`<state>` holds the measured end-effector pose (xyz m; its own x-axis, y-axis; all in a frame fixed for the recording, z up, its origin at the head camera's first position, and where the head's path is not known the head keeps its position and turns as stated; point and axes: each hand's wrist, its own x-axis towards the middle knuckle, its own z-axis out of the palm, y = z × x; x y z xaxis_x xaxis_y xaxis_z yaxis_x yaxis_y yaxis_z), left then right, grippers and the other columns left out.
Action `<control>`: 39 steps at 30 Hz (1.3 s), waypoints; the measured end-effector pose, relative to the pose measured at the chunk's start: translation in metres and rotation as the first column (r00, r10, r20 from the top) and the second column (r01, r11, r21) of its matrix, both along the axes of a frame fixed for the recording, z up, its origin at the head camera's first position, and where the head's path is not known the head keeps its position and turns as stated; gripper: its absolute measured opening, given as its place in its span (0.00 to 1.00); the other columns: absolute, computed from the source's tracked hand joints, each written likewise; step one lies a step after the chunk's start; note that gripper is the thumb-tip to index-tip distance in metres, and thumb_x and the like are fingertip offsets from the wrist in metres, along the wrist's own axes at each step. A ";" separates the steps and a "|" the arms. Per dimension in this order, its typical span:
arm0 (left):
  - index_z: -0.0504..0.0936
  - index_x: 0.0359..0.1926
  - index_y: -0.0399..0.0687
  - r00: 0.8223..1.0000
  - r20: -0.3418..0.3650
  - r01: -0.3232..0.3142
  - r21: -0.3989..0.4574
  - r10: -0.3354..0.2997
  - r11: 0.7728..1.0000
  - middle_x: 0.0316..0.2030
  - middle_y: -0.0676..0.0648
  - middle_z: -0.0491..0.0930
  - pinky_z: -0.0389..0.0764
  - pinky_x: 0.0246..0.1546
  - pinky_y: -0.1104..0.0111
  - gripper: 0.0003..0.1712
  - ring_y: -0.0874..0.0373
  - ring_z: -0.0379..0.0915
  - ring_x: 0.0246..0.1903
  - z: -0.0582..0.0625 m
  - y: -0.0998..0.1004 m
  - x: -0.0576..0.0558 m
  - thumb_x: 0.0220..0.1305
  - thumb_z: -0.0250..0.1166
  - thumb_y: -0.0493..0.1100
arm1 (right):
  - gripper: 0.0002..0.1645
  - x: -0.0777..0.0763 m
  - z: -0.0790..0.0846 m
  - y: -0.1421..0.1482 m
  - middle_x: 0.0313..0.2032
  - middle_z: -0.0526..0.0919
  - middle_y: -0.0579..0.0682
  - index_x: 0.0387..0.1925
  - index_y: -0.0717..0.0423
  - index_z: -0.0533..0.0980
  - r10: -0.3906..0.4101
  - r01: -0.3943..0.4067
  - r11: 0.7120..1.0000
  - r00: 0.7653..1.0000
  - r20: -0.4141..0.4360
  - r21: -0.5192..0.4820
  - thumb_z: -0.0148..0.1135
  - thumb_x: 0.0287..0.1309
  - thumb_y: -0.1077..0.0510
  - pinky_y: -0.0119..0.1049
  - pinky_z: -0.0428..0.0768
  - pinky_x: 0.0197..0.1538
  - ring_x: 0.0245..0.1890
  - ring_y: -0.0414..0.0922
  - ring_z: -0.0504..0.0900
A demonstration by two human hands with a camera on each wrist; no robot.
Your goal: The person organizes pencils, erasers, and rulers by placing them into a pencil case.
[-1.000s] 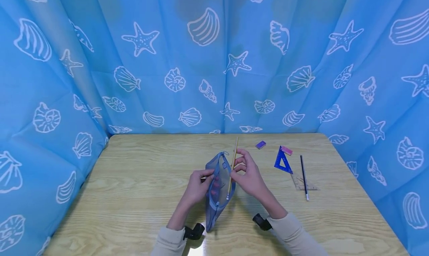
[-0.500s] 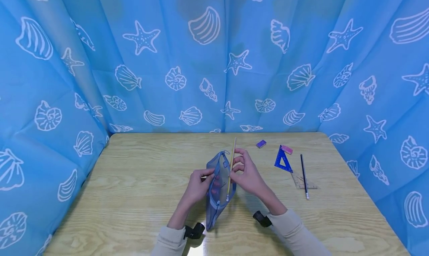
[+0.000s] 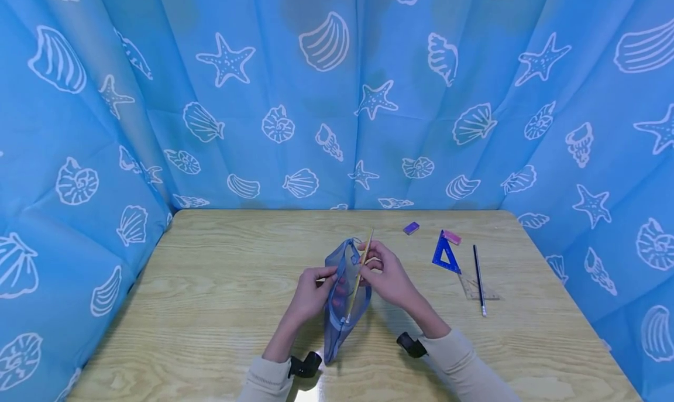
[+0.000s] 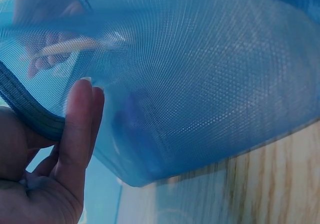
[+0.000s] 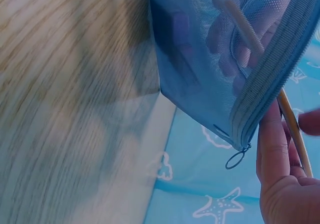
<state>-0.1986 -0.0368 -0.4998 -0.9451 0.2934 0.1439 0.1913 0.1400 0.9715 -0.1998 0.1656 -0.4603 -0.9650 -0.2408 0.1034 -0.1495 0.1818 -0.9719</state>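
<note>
A blue mesh zip pouch (image 3: pixel 333 335) stands upright on the table with its mouth spread. My left hand (image 3: pixel 309 294) pinches the left edge of that mouth between thumb and fingers. In my right hand (image 3: pixel 388 278) is a yellow pencil (image 3: pixel 354 294), held by thumb and fingertips at the opposite edge. The pencil's white eraser end points down inside the pouch, and its upper end sticks out above my fingers. Through the mesh in the right wrist view, a purplish item (image 5: pixel 181 29) shows inside. A ring pull (image 5: pixel 235 159) hangs from the zip's end.
Right of the pouch lie a purple eraser (image 3: pixel 411 228), a blue set square (image 3: pixel 446 254), a pink eraser (image 3: pixel 451 237) and a clear set square (image 3: pixel 468 291) under a dark pencil (image 3: pixel 478 279). A blue shell-patterned curtain (image 3: pixel 284 150) borders the wooden table (image 3: pixel 221 296).
My right hand has lowered the yellow pencil slightly and tilted it, so its eraser end has swung down and left within the pouch. The left hand keeps its place on the edge.
</note>
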 end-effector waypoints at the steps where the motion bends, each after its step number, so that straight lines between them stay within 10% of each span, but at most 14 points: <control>1: 0.81 0.57 0.27 1.000 -0.013 -0.004 -0.014 0.004 1.000 0.43 0.32 0.85 0.90 0.36 0.66 0.16 0.43 0.85 0.41 0.000 0.000 0.000 0.75 0.55 0.30 | 0.20 0.000 -0.001 0.000 0.47 0.76 0.69 0.61 0.67 0.68 0.003 -0.003 1.000 1.000 0.010 -0.005 0.55 0.70 0.68 0.41 0.92 0.38 0.38 0.46 0.82; 24: 0.78 0.59 0.24 0.996 0.082 -0.028 0.042 0.025 0.999 0.41 0.31 0.85 0.89 0.22 0.65 0.17 0.47 0.85 0.27 0.008 0.003 0.003 0.74 0.54 0.29 | 0.16 0.001 0.010 -0.012 0.41 0.79 0.62 0.55 0.69 0.74 -0.041 0.042 0.993 0.999 -0.007 0.114 0.62 0.68 0.67 0.48 0.91 0.41 0.34 0.51 0.86; 39: 0.79 0.58 0.24 0.997 0.047 -0.059 0.046 0.056 0.997 0.42 0.29 0.84 0.90 0.24 0.63 0.17 0.50 0.86 0.30 0.009 0.003 0.002 0.73 0.55 0.28 | 0.23 -0.005 0.001 -0.017 0.44 0.77 0.62 0.62 0.67 0.70 -0.131 0.130 0.988 0.991 -0.010 -0.080 0.61 0.69 0.66 0.50 0.91 0.44 0.41 0.58 0.87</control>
